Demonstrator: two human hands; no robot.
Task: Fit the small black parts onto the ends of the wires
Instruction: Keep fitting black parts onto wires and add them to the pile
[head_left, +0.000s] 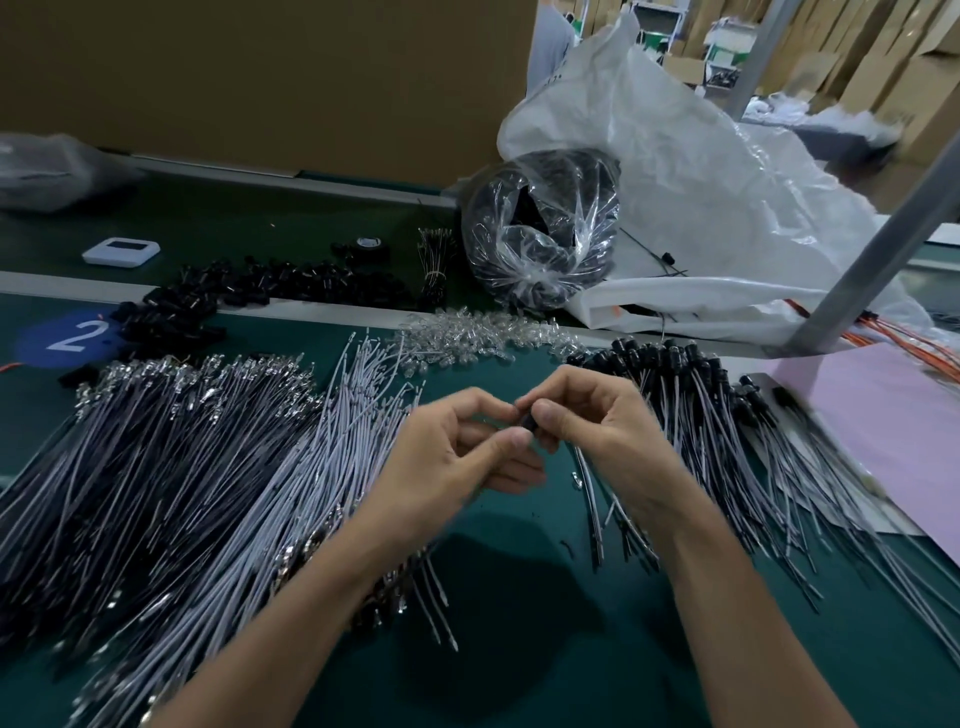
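We see a work surface (519, 649) in matt, dark green, smooth all over. The wires (182, 467) lying on it wear smooth grey plastic insulation, and the terminals (171, 371) at their ends are bright, shiny metal. The small black part (527, 423) being held looks like dull plastic, as do the heaped black parts (234, 291). The clear bag (540, 228) is glossy, crinkled film, the white sack (701, 182) a duller plastic, the pink sheet (883, 415) matt paper, the wall (260, 78) plain brown cardboard.

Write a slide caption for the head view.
Left hand and right hand pinch a small black part over the green mat, uncapped wires to the left, capped wires to the right.
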